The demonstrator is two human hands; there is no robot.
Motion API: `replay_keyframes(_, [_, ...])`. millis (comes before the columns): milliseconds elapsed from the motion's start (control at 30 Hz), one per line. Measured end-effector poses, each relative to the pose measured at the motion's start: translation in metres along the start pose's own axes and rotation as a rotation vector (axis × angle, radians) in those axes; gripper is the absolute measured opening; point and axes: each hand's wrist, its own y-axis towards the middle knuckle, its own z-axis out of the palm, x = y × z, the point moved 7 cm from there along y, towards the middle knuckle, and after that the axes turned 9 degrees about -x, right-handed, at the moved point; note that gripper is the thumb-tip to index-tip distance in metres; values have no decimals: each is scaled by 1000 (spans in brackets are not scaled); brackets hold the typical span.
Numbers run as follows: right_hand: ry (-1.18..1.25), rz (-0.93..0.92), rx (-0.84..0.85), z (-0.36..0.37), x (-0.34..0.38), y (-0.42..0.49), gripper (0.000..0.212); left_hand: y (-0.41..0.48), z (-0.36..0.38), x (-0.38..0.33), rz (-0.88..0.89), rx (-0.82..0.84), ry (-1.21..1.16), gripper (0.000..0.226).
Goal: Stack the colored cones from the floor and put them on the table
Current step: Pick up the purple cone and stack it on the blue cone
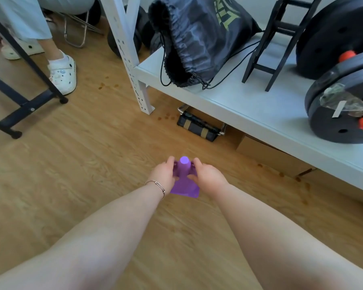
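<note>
A purple cone (184, 181) stands upright over the wooden floor in the middle of the view, its flat tip pointing at the camera and its square base showing below my wrists. My left hand (164, 174) grips its left side and my right hand (205, 176) grips its right side, fingers wrapped around the cone's upper part. A thin bracelet circles my left wrist. Whether other cones sit under the purple one is hidden. No other colored cone shows.
A low white shelf (249, 114) runs along the right with a black drawstring bag (197, 38), a small black ladder-like stand (275, 38) and dumbbell plates (340, 105). A cardboard box and a strapped black bundle (200, 126) lie under it. Far left: black table legs (25, 105) and another person's feet (63, 74).
</note>
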Motion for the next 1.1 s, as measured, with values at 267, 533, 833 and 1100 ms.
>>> replay_keyframes(267, [281,142,18,25,-17,-3,54,-5,12,8,-124,24,-195,55])
replay_keyframes(533, [439,133,-52,7,-29,-24,49,-14,8,-6,-40,46,-241,56])
replay_keyframes(833, [681,206,-174,-26,-54,-93,42,-48,8,-52,31,100,-337,54])
replay_keyframes(1100, [732,258,-259,-75,-80,-165,40,-91,-8,-126,145,138,-301,50])
